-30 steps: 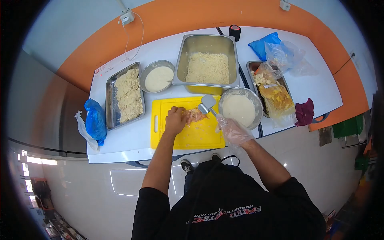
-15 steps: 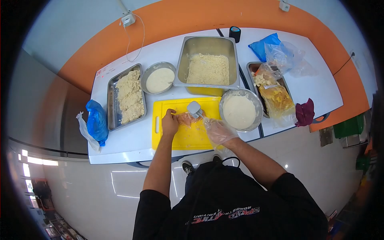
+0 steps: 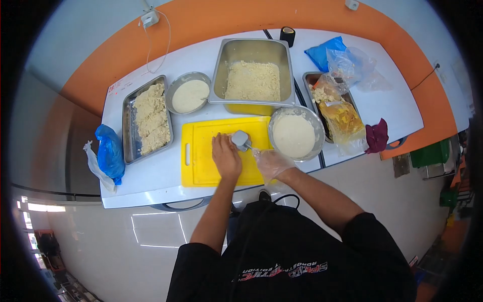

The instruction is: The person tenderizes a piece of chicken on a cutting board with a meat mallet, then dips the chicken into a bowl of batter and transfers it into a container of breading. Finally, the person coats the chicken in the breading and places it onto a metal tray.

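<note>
My left hand (image 3: 226,156) lies flat with its fingers stretched forward over the yellow cutting board (image 3: 201,168). The piece of raw meat there is largely hidden beneath and behind it. In a clear plastic glove, my right hand (image 3: 270,163) is closed around the handle of a meat mallet (image 3: 241,139). The mallet's grey square head is over the board, right beside my left fingertips. Close to my gloved hand, a metal bowl of pale batter (image 3: 294,136) stands at the board's right edge.
Behind the board stands a deep steel pan (image 3: 251,93) with crumbly flour inside. A second batter bowl (image 3: 188,95) and a tray of coated pieces (image 3: 151,121) are to the left, near a blue bag (image 3: 109,156). Another tray (image 3: 324,126) with plastic bags and a maroon cloth (image 3: 376,136) lie right.
My left hand has moved right from the board's left part and flattened over the meat, covering it. The mallet stays in my right hand; the whole view has shifted slightly.
</note>
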Action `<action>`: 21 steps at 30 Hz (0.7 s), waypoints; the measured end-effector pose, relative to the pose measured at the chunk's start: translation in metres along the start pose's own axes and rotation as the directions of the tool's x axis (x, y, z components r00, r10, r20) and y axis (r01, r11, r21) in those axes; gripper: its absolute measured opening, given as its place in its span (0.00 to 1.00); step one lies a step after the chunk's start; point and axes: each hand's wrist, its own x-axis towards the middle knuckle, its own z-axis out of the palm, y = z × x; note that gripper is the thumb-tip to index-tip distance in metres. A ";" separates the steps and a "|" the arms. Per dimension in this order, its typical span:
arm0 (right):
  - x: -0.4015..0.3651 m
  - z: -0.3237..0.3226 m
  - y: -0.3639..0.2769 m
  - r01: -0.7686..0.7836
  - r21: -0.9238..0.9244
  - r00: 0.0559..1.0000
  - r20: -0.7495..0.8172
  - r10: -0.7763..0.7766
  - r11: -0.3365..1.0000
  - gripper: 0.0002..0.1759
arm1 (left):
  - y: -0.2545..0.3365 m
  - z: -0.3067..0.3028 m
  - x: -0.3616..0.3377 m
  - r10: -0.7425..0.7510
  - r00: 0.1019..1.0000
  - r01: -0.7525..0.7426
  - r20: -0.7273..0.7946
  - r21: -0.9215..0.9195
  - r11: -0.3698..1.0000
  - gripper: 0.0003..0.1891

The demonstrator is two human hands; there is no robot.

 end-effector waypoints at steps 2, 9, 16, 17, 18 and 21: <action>-0.003 -0.017 0.004 0.131 -0.092 0.976 0.186 -0.112 0.987 0.11 | 0.024 0.008 -0.019 -0.070 0.996 0.060 0.063 0.151 0.987 0.34; 0.003 -0.047 -0.007 0.082 -0.214 0.926 0.377 0.005 0.973 0.12 | 0.027 0.003 -0.027 -0.089 0.974 0.065 0.206 0.121 0.991 0.50; 0.007 -0.051 -0.004 0.106 -0.200 0.939 0.343 -0.031 0.974 0.14 | 0.018 -0.004 -0.026 -0.070 0.959 0.036 0.274 0.127 0.991 0.55; 0.009 -0.055 -0.006 0.113 -0.201 0.948 0.316 -0.045 0.973 0.14 | 0.018 -0.003 -0.026 -0.049 0.960 0.007 0.276 0.149 0.989 0.56; 0.007 -0.050 -0.004 0.120 -0.199 0.944 0.325 -0.051 0.973 0.14 | 0.019 -0.004 -0.028 -0.035 0.960 -0.014 0.279 0.170 0.985 0.57; 0.002 -0.044 0.001 -0.025 -0.210 0.914 0.390 0.107 0.977 0.14 | 0.024 -0.007 -0.027 -0.069 0.948 0.009 0.310 0.191 0.982 0.58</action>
